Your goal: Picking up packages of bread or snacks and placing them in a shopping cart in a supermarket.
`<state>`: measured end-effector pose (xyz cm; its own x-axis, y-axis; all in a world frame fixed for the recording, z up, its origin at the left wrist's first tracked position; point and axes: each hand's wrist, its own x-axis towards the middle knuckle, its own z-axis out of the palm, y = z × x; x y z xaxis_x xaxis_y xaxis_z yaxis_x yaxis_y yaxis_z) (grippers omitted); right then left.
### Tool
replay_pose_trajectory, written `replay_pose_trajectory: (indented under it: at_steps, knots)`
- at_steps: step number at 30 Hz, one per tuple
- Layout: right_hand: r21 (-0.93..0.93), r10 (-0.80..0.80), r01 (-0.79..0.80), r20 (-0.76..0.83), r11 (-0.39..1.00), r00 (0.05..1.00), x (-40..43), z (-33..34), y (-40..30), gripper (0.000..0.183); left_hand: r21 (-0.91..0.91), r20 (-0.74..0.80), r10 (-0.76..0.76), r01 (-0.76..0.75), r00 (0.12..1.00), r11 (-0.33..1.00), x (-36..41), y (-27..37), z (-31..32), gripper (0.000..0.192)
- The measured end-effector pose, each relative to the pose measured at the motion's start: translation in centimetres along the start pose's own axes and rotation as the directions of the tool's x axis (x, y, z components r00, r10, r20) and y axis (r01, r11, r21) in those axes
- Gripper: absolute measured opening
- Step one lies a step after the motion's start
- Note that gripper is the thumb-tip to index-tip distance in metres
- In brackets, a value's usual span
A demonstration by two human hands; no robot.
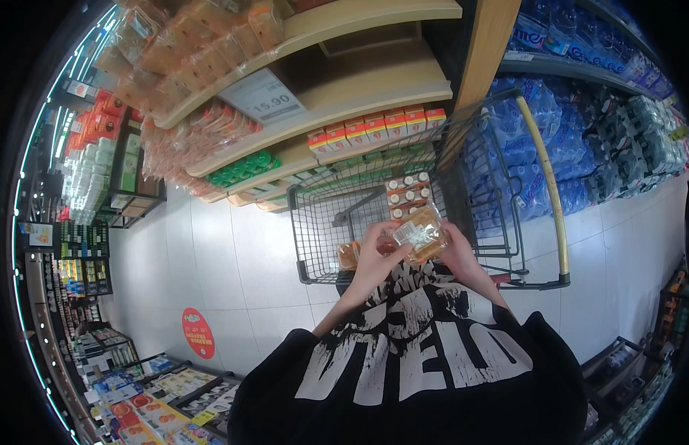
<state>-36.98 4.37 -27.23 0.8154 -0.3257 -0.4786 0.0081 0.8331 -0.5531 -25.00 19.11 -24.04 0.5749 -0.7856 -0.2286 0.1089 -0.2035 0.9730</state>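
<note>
Between my hands is a clear-wrapped package of brown baked food (422, 236) with a white label stuck on its top. My left hand (382, 245) grips its left side, thumb lying across the wrap near the label. Fingers of my right hand (455, 247) hold the right edge. The package is above a wire shopping cart (322, 217). Inside the cart, just beyond it, stands a pack of white-capped bottles (406, 192). Another wrapped package of brown food (349, 256) lies in the cart to the left of my left hand.
Wooden shelves (377, 83) beyond the cart hold wrapped baked goods (194, 50), red-and-yellow boxes (377, 129) and green packs (244, 169). Shrink-wrapped blue bottles (517, 156) are stacked at right. The cart's yellowish handle (547, 178) is on the right. Product displays (160, 409) stand lower left.
</note>
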Motion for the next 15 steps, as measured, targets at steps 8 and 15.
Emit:
replay_pose_trajectory:
  at_steps: [8,15]
  knots:
    - [-0.027,-0.017,0.018,0.023,0.999,1.000,0.3,0.1,-0.3,0.038,-0.047,-0.018,0.005,-0.006,1.000,0.999,-0.2,0.8,0.0,0.045]
    - [-0.299,-0.282,0.261,-0.032,0.918,0.959,-0.9,0.8,0.3,0.035,0.494,-0.025,0.317,-0.264,0.948,0.828,-1.3,7.2,-0.7,0.031]
